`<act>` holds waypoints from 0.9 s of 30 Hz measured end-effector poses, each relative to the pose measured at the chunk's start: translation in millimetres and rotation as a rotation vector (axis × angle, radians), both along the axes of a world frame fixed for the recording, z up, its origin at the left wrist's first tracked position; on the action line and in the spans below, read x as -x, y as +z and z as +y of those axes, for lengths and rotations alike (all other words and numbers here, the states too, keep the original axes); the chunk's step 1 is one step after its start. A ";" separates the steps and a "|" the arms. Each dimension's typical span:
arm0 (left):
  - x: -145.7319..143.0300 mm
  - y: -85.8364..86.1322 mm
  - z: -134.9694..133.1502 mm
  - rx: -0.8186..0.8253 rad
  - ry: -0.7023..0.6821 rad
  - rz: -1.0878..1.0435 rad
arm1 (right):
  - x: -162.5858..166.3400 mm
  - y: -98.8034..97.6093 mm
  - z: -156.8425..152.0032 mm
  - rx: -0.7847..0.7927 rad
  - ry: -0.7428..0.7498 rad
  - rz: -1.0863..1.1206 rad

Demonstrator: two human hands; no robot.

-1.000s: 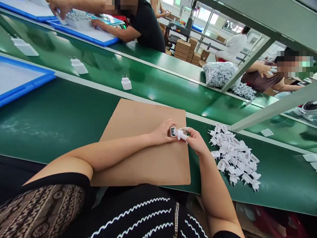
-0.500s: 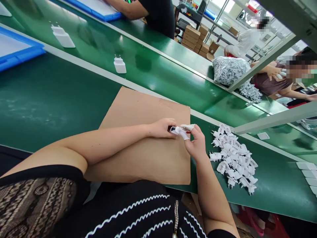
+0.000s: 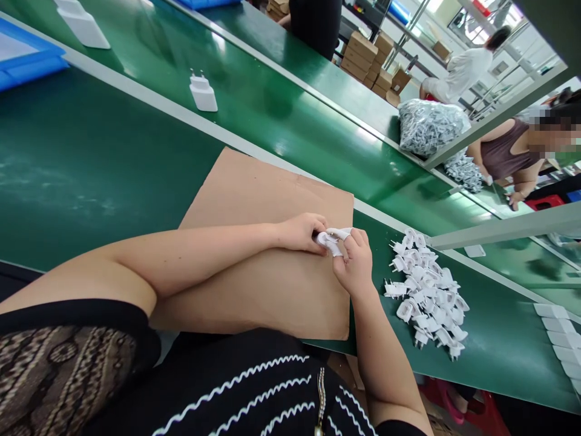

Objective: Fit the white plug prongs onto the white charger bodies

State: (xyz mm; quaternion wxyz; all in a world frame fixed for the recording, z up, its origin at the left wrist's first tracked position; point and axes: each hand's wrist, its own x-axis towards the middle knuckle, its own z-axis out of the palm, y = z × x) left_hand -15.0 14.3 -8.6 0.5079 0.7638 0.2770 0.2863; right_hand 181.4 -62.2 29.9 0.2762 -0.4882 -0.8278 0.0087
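Observation:
Over a sheet of brown cardboard (image 3: 272,290), my two hands meet at a small white charger housing (image 3: 323,238). My left hand (image 3: 302,232) is closed round its left side. My right hand (image 3: 356,260), with white finger cots on thumb and forefinger, pinches its right end; the fingers hide much of the part. To the right of the cardboard lies a heap of white plug housings (image 3: 429,290) with metal pins.
Behind a pale rail runs a green conveyor belt carrying white chargers (image 3: 203,94). A blue-edged tray (image 3: 31,57) sits at far left. White covers (image 3: 560,339) lie in a row at right. A bag of parts (image 3: 431,127), metal posts and co-workers are beyond.
My right fingers have closed in on the housing, and its open end is less visible. The chargers on the belt have shifted left. A co-worker at right has lowered a raised hand.

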 end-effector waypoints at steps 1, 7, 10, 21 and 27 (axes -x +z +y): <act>-0.1 0.1 0.1 0.003 -0.001 -0.001 | 0.3 0.2 0.1 0.000 -0.002 -0.003; -0.7 0.4 0.7 -0.013 -0.002 -0.008 | 1.1 -1.5 2.6 -0.050 0.014 0.034; -0.6 -1.0 1.2 -0.016 -0.002 -0.009 | 1.7 -2.0 2.6 -0.055 0.006 0.038; -0.2 -3.0 1.5 -0.018 -0.010 -0.005 | 4.0 0.7 3.3 -0.080 0.011 0.004; -1.1 -3.1 1.9 -0.023 -0.016 -0.016 | 10.5 10.1 0.6 -0.085 -0.062 -0.103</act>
